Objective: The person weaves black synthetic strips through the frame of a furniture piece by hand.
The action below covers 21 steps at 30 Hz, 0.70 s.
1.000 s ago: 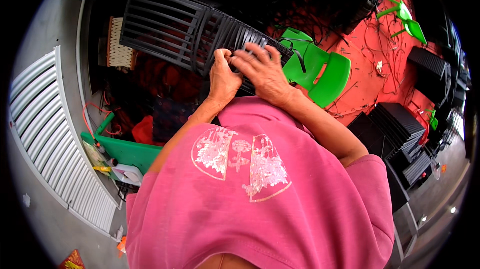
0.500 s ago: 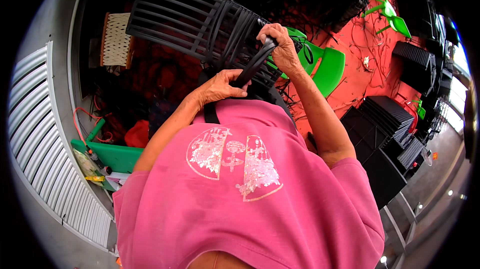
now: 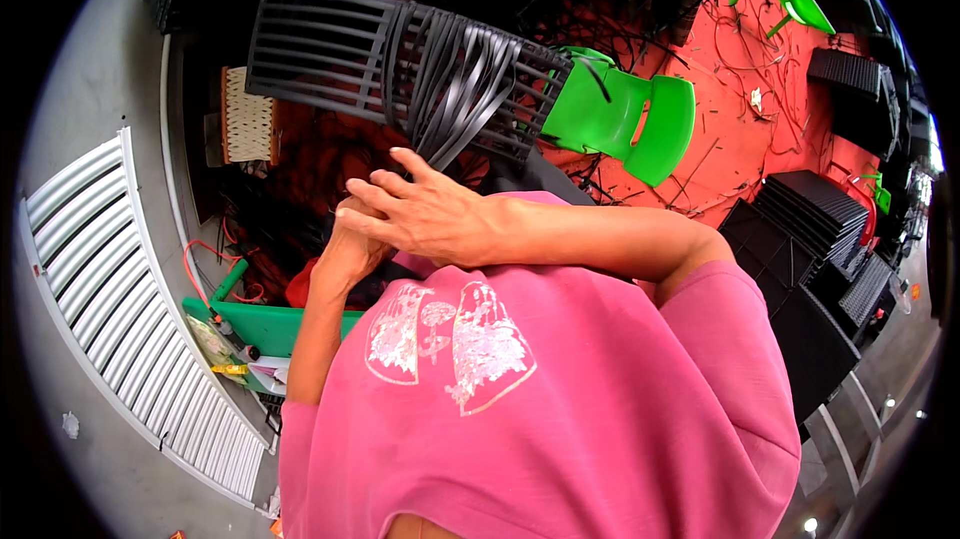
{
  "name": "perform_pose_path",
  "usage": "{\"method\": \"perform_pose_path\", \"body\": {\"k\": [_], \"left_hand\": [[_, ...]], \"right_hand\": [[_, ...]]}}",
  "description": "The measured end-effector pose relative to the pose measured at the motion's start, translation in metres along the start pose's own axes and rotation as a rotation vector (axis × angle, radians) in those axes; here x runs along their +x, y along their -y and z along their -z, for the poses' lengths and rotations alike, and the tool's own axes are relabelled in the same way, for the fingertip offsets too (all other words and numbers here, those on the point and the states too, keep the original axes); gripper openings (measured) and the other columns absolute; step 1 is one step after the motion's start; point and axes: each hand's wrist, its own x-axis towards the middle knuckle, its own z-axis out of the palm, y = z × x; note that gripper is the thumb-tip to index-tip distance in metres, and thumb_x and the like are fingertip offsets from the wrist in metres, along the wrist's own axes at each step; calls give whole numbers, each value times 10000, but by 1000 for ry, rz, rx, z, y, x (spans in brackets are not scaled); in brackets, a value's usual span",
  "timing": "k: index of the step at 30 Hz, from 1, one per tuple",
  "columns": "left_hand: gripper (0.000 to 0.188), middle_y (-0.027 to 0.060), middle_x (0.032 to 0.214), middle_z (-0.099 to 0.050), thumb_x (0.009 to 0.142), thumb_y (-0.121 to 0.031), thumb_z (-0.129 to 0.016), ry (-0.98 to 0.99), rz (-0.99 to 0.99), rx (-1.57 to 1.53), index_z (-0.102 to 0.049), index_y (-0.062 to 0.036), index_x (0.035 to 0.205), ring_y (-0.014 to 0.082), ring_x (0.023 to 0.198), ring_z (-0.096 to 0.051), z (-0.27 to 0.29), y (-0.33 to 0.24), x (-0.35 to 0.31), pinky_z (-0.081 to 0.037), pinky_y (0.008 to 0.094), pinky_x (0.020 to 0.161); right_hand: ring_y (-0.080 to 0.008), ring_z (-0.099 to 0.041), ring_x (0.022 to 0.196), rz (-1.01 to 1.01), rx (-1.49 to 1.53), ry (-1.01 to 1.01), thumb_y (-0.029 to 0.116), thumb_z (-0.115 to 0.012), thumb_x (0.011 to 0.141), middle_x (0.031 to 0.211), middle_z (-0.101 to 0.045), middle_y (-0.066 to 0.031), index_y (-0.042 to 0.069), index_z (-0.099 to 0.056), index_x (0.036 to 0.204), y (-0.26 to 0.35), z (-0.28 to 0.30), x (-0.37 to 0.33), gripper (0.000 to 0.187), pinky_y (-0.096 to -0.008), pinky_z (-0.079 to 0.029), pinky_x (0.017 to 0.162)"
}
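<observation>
A dark slatted frame extends away to the upper left in front of me. Loose black flat strips are looped around its near half and trail toward my hands. My right hand reaches across to the left with fingers stretched apart, its fingertips over my left hand. The left hand is close to my body at the near side of the frame. Its fingers are mostly covered by the right hand, so whether it grips a strip is hidden.
Right of the frame stands a green chair on a red floor strewn with black scraps. Black stacked panels lie farther right. On the left are a green tray, a woven panel and a white slatted rack.
My right hand has left the strip bundle and swung left and nearer, onto my left hand. My left hand has moved left and nearer too. The strips now lie spread over the frame.
</observation>
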Motion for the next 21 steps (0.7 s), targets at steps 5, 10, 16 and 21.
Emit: {"method": "perform_pose_path", "body": {"k": [5, 10, 16, 21], "left_hand": [[159, 194, 723, -574, 698, -35, -595, 103, 289, 130, -557, 0, 849, 402, 676, -560, 21, -33, 8, -437, 453, 559], [160, 190, 693, -573, 692, -56, -629, 94, 305, 53, -554, 18, 813, 388, 631, -552, 40, -53, 13, -425, 414, 542], [174, 154, 664, -568, 654, -35, -677, 99, 305, -59, -567, 0, 784, 310, 566, -527, 49, -46, 12, -404, 341, 526], [201, 102, 653, -564, 634, 2, -694, 149, 610, 81, -576, -21, 795, 215, 618, -544, 68, -4, -24, -420, 308, 585]], "right_hand": [[-217, -577, 737, -111, 118, 22, 138, -568, 760, 1003, -561, -157, 59, -361, 1327, -13, 3, 2, 608, -368, -403, 718], [-217, -581, 552, -104, 197, 74, 107, -606, 691, 615, -581, -75, -8, -438, 1183, -15, 10, 0, 532, -338, -393, 567], [-296, -616, 604, -38, 368, 99, 106, -620, 668, 652, -607, -127, 12, -560, 806, -28, 26, -4, 177, -384, -461, 555], [-303, -617, 634, -143, 505, -53, 233, -639, 751, 678, -608, -131, 13, -559, 768, -33, 28, -10, 235, -388, -471, 557]]}}
